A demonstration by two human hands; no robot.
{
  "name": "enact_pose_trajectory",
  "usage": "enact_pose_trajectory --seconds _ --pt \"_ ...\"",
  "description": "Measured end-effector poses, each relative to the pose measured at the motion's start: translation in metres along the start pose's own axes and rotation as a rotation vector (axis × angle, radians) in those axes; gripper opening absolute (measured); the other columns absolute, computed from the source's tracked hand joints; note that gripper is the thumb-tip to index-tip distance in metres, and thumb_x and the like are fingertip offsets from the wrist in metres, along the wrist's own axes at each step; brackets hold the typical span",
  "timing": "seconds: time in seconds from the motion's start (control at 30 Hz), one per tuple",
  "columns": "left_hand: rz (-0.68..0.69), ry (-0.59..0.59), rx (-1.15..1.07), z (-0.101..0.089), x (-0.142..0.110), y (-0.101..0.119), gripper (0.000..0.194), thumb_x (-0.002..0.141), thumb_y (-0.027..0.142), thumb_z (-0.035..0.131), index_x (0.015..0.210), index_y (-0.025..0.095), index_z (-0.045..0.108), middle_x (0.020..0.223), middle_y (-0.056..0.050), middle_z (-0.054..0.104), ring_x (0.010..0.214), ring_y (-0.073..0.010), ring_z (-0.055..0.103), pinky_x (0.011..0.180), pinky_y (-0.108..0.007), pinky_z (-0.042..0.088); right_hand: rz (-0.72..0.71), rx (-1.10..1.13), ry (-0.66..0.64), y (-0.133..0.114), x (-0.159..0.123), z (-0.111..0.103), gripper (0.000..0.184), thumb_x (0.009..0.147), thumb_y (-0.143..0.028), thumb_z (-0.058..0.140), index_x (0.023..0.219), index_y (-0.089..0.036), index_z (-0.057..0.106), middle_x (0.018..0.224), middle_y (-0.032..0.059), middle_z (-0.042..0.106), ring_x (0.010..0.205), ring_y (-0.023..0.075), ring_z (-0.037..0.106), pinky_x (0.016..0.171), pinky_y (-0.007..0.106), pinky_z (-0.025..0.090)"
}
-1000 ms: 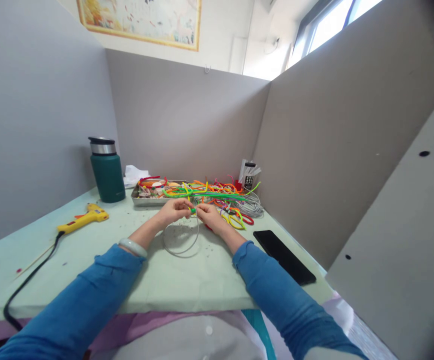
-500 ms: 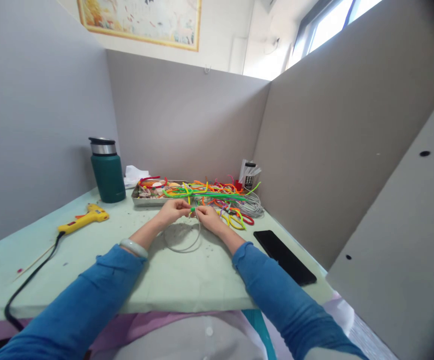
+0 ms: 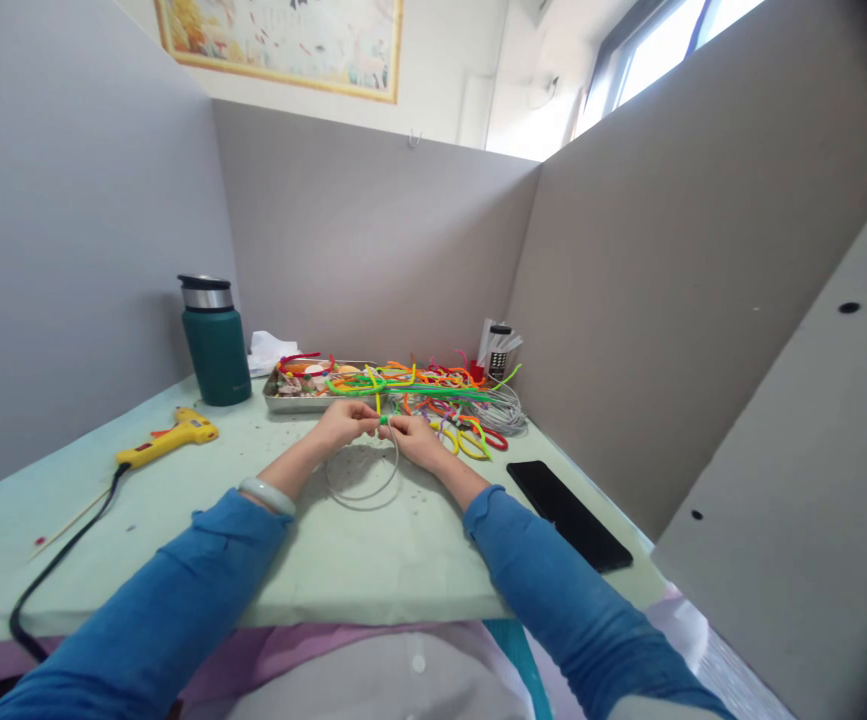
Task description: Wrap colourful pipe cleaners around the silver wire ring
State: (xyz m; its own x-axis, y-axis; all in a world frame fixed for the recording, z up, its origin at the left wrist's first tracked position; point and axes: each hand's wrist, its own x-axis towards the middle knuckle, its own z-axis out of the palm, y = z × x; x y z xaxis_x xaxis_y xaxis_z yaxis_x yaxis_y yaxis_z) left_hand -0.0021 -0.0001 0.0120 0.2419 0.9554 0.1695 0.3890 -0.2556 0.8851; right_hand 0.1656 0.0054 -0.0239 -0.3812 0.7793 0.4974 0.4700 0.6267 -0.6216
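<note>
Fingers (image 3: 363,411) — green piece (image 3: 383,421) between

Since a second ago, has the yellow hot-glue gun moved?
No; judged against the teal bottle, the yellow hot-glue gun lies in the same place.

Hands (image 3: 344,424) (image 3: 414,440) pinching green piece (image 3: 383,421), grey loop (image 3: 397,460)

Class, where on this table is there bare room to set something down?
Bare table lies between wire loop and front edge, and between glue gun and left sleeve. Crowded: the back, with metal tray and tangled pipe cleaners.
</note>
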Motion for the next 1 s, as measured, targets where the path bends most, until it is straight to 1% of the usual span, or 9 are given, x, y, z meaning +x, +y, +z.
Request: enact_pose_trajectory --seconds 0.2,0.47,0.63,0.8,1.0 --pt "0.026 -0.043 0.028 -0.0007 -0.0001 -0.0018 0.027 0.062 0.037 0.059 0.072 0.012 0.063 0.059 0.000 0.057 0.044 -0.0047 0.034 0.040 -0.019 0.023 -0.019 -0.021 -0.018 -0.0013 -0.0008 -0.0009 0.032 0.083 -0.036 0.043 0.074 -0.015 0.065 0.061 -0.0012 0.055 0.058 0.0098 0.045 0.053 0.019 0.029" --pt "0.022 -0.067 0.051 -0.0009 -0.0009 -0.0038 0.033 0.063 0.042 0.058 0.074 0.012 0.062 0.059 0.001 0.055 0.042 -0.0043 0.032 0.040 -0.020 0.022 -0.018 -0.060 -0.015 -0.0045 -0.0013 -0.0017 0.033 0.084 -0.035 0.042 0.074 -0.014 0.066 0.061 -0.0009 0.056 0.057 0.0093 0.046 0.054 0.019 0.030" --pt "0.029 -0.060 0.068 -0.0006 0.0003 -0.0068 0.029 0.063 0.040 0.059 0.069 0.012 0.061 0.057 0.001 0.054 0.042 -0.0044 0.031 0.040 -0.020 0.021 -0.031 -0.082 -0.025 -0.0052 -0.0016 -0.0015 0.032 0.084 -0.033 0.043 0.074 -0.015 0.066 0.061 -0.0007 0.056 0.059 0.0097 0.046 0.056 0.019 0.030" --pt "0.020 -0.052 0.087 0.0001 0.0002 -0.0060 0.029 0.063 0.040 0.059 0.066 0.012 0.060 0.056 0.001 0.054 0.043 -0.0046 0.033 0.040 -0.019 0.022 -0.037 -0.080 -0.030 -0.0039 -0.0019 -0.0003 0.032 0.084 -0.034 0.042 0.074 -0.014 0.065 0.059 -0.0012 0.054 0.058 0.0091 0.045 0.055 0.019 0.029" --pt "0.015 -0.016 0.093 0.0012 0.0016 -0.0066 0.035 0.062 0.046 0.060 0.066 0.012 0.059 0.055 0.001 0.054 0.042 -0.0046 0.033 0.040 -0.019 0.023 -0.050 -0.089 -0.031 -0.0008 -0.0013 0.0016 0.031 0.082 -0.035 0.043 0.070 -0.013 0.063 0.056 -0.0032 0.045 0.055 0.0079 0.039 0.050 0.018 0.025"
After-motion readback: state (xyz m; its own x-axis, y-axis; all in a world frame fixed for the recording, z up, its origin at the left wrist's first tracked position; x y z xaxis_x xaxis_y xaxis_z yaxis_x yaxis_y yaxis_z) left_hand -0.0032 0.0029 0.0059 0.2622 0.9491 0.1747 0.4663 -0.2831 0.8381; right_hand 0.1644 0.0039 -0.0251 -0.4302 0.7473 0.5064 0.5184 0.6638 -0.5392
